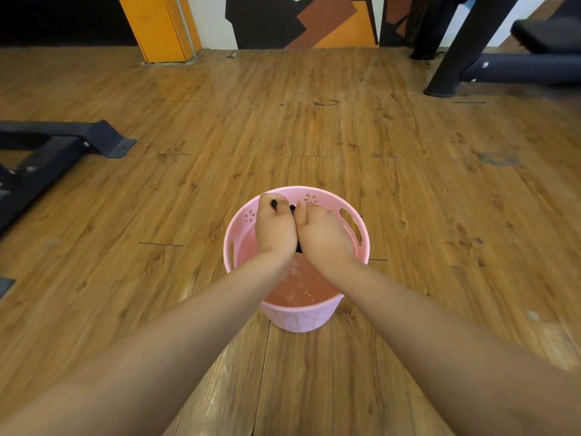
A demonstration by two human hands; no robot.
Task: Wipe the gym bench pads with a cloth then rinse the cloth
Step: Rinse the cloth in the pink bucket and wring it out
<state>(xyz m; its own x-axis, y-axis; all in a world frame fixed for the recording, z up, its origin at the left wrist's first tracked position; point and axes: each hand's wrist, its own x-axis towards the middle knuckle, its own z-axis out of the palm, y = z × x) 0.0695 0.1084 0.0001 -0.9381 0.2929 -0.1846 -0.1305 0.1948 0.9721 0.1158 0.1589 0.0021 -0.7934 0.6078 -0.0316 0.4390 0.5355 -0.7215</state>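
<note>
Grip: the left hand (275, 229) and right hand (323, 234) are pressed side by side, fingers curled round a dark cloth (299, 247) bunched between them.
Cloth: almost wholly hidden inside the grip; only dark slivers show at the fingertips and between the heels of the palms.
Below the grip: a pink bucket (298, 319) with water (301, 287) in it, its surface flecked with small bubbles just under the wrists.
Step in hand: this looks like wringing or rinsing the cloth over the bucket.
Done: probably the wiping, though the only pad (547, 36) in view, far up and to the right of the grip, is too blurred to show whether it is clean.
Left: likely just finishing the rinse and squeezing out the cloth.
Count: two hands, one cloth, one bucket, one pad, two dark bench frames, one (63, 136) off to the left of the grip and one (534, 70) beyond it to the right.
</note>
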